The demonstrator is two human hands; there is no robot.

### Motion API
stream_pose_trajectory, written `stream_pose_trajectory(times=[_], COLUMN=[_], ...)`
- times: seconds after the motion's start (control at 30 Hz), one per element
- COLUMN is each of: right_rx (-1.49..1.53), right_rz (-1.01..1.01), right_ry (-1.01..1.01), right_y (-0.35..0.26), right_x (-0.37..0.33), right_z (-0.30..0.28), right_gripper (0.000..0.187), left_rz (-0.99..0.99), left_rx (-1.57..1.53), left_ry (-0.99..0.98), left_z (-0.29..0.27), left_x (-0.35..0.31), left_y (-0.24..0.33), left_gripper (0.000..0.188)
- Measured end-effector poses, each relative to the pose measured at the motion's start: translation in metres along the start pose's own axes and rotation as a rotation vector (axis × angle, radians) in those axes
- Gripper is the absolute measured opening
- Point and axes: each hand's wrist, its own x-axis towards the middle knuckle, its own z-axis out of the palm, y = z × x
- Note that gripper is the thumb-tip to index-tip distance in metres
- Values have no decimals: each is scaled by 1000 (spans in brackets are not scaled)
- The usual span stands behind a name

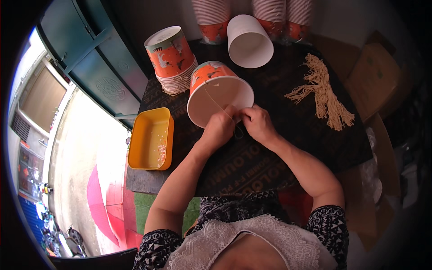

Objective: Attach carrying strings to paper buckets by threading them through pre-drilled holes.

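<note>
An orange patterned paper bucket (212,71) lies tipped on the dark table, its white open mouth toward me. A thin cord (215,101) runs from the far side of its rim across the mouth to my fingers, and a loop of it hangs below them. My left hand (219,128) is closed on the cord at the near rim. Close beside it, my right hand (257,122) pinches at the same spot on the rim; its fingertips partly hide what they grip, apparently the cord end.
A yellow tub (138,139) with small pale bits stands at the left. Behind it is a stack of orange buckets (168,58). A white bucket (256,38) lies at the back, before wrapped bucket stacks (211,18). A bundle of beige cords (321,90) lies on the right.
</note>
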Motion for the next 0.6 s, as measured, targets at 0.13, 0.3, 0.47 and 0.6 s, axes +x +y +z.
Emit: stream_pose_trajectory(times=[0.13, 0.3, 0.47, 0.6], right_rx=[6, 28, -28, -54], right_rz=[4, 24, 26, 11], right_ry=[16, -16, -45, -33], right_y=[1, 2, 1, -1], right_x=[0, 0, 0, 0], right_z=[1, 1, 0, -1], right_gripper=[10, 14, 23, 25], left_rz=[66, 109, 119, 226], left_rx=[111, 278, 331, 373], left_ry=[-7, -16, -19, 4], left_z=[-2, 3, 9, 9], left_x=[1, 0, -1, 0], left_y=[6, -4, -12, -12], left_gripper=[15, 17, 15, 12])
